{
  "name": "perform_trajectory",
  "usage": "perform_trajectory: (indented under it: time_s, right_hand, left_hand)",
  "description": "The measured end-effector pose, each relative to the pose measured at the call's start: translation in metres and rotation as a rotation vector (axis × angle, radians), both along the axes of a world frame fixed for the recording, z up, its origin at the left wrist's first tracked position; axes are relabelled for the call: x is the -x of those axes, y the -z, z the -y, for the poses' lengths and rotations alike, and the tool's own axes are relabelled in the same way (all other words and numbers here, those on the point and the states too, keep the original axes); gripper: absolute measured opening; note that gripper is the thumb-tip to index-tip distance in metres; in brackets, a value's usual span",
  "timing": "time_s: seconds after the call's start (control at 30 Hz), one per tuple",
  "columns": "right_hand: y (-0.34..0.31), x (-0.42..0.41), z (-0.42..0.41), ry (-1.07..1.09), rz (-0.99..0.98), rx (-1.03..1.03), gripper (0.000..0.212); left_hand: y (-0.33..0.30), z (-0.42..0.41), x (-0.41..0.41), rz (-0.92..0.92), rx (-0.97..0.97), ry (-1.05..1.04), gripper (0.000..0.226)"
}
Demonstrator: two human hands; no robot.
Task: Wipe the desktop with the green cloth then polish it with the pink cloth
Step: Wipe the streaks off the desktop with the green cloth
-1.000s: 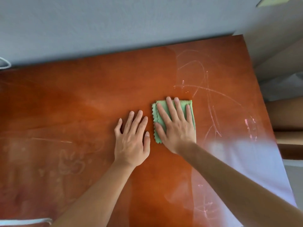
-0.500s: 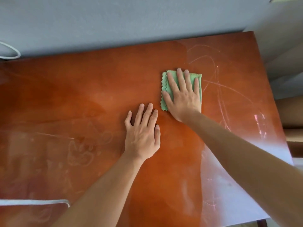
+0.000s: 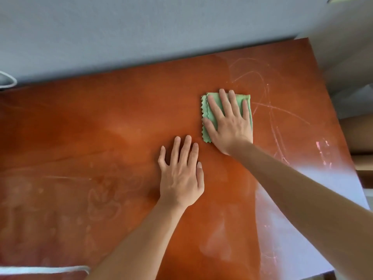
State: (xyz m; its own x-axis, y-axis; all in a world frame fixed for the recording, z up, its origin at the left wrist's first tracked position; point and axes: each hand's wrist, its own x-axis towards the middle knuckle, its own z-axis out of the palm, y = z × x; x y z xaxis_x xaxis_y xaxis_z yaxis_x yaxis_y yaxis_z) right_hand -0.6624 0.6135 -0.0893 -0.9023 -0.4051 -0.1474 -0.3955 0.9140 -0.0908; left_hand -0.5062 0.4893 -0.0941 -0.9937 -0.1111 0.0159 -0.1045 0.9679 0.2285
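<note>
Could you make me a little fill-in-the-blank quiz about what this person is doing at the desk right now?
1. The right hand presses flat on a folded ____ cloth.
2. The left hand rests on the bare desktop with its fingers ____.
3. Pale scribble marks lie on the desktop to the ____ of the cloth.
4. The cloth's left edge is cut in a ____ pattern.

Missing words: green; straight; right; zigzag

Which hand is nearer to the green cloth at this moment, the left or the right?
Right. The right hand lies flat on the green cloth, pressing it on the desktop. The left hand rests on bare wood beside it, not touching.
</note>
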Motion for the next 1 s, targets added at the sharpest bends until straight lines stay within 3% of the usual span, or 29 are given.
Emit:
perform_trajectory:
  time_s: [0.2,0.4,0.57,0.77,1.0]
  right_hand:
    - [0.0,0.058,0.027,0.08,0.018,-0.009,0.069]
    - [-0.004,-0.007,-0.004,0.019,0.017,0.001,0.067]
    - [-0.001,-0.026,-0.017,0.048,0.013,-0.007,0.066]
    - [0.001,0.017,-0.007,0.06,-0.002,-0.008,0.066]
    - [0.0,0.116,0.023,0.08,-0.02,-0.014,0.068]
  left_hand:
    - [0.003,0.001,-0.001,0.005,-0.009,-0.007,0.052]
    - [-0.008,0.002,0.002,0.06,-0.027,-0.018,0.053]
    - [-0.014,0.013,0.04,-0.029,-0.049,0.014,0.043]
    - [-0.007,0.014,0.094,0.05,-0.047,-0.006,0.052]
    - [-0.001,0.01,0.095,-0.03,0.0,-0.011,0.053]
